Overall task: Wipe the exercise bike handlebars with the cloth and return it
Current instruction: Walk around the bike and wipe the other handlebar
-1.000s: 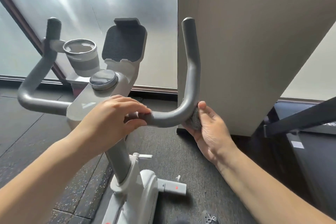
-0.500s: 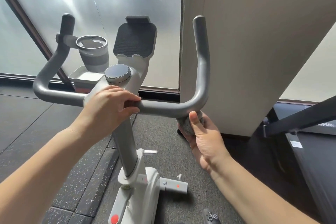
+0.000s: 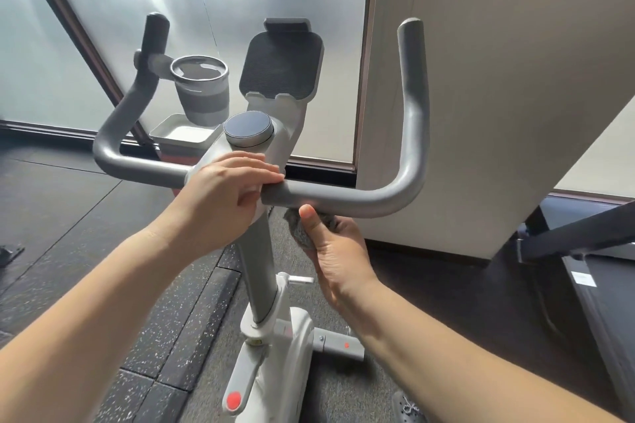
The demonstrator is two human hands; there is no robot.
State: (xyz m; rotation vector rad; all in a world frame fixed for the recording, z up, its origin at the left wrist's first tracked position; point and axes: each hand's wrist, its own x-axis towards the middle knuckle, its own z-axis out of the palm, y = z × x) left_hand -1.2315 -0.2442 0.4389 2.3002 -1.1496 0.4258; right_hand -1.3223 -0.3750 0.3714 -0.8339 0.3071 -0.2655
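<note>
Our right hand [image 3: 335,251] grips the grey cloth [image 3: 302,230], thumb pressing it up against the underside of the handlebars [image 3: 343,197], just right of the centre. Our left hand [image 3: 223,196] curls its fingers over the bar at the white stem [image 3: 220,154]. Beyond, a cup holder [image 3: 201,93] hangs at the far left.

Both forearms are bare to the frame edge, and the left hand [image 3: 225,196] and right hand [image 3: 335,252] are ungloved.
</note>
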